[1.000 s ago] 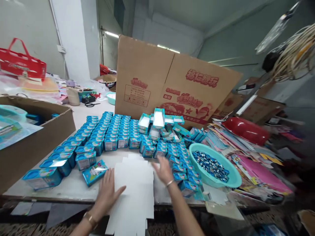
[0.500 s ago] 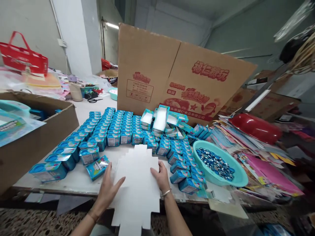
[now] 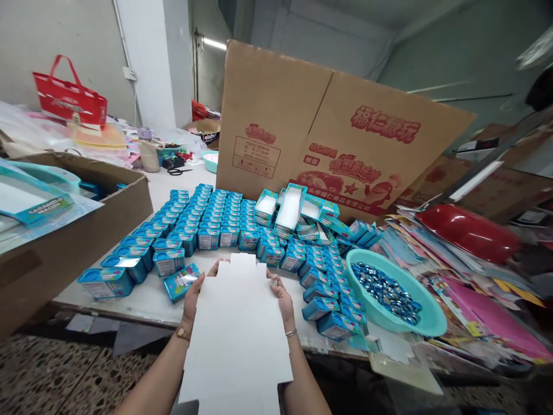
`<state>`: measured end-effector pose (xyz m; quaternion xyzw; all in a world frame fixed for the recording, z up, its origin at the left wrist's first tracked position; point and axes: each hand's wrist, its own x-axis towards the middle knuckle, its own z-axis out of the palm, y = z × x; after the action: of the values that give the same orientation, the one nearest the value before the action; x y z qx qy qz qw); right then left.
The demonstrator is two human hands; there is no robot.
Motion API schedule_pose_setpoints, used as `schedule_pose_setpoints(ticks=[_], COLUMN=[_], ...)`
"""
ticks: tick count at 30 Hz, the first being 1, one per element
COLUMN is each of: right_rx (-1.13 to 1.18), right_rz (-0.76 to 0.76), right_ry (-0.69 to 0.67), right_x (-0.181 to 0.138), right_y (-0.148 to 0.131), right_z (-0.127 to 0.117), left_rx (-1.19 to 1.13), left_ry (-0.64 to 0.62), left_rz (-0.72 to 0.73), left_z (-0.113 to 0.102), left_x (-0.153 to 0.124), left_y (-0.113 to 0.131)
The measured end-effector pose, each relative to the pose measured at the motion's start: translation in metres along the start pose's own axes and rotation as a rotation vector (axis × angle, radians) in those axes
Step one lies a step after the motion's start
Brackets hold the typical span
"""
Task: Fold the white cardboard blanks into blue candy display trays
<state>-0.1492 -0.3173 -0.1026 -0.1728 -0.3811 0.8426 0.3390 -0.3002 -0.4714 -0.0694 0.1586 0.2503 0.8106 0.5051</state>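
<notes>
A flat, die-cut white cardboard box blank [image 3: 239, 328], notched along its edges, is held out in front of me over the table edge. My left hand [image 3: 193, 293] grips its left side near the far end, some fingers hidden beneath it. On the opposite side my right hand [image 3: 281, 295] is closed on the edge, thumb along the top and the other fingers partly hidden. Just beyond my left hand lies a blue printed box [image 3: 181, 282], tilted on its side. Several rows of small blue boxes [image 3: 218, 235] stand behind the blank.
Folded open trays [image 3: 290, 208] are piled before a large brown carton [image 3: 268, 109]. A turquoise basin [image 3: 432, 323] of blue wrapped pieces stands right, by stacked printed sheets [image 3: 479, 300] and a red plastic object [image 3: 469, 230]. Left is an open cardboard box [image 3: 108, 216].
My left hand has closed on the blank's edge, having been spread over it. The blank is raised closer to me, and the view has turned slightly left.
</notes>
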Motion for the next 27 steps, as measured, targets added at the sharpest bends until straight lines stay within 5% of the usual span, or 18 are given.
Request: schedule_pose_setpoints(ticks=[3,9,13,18,23,27], right_rx=[0.020,-0.129,-0.575,-0.760,-0.660,-0.823], right_rz=[0.024,-0.061,-0.179,-0.153,-0.220,-0.152], right_ry=[0.026,0.029,0.089,0.332,0.553,0.344], right_x=[0.002,0.007,0.018,0.043,0.050,0.044], right_y=[0.014,0.025,0.034,0.052,0.060,0.050], right_z=[-0.006,0.002,0.022,0.027,0.026,0.026], left_rx=[0.058,0.417,0.856,0.791,0.830,0.839], left_ry=[-0.030,0.239,0.352,0.561,0.361,0.266], left_rz=[0.014,0.053,0.164,0.368,0.192,0.102], left_z=[-0.016,-0.029,-0.019,-0.018,-0.027,-0.030], left_x=[-0.008,0.019,0.049,0.066,0.071,0.071], left_y=[-0.002,0.005,-0.021,-0.055,-0.045,-0.037])
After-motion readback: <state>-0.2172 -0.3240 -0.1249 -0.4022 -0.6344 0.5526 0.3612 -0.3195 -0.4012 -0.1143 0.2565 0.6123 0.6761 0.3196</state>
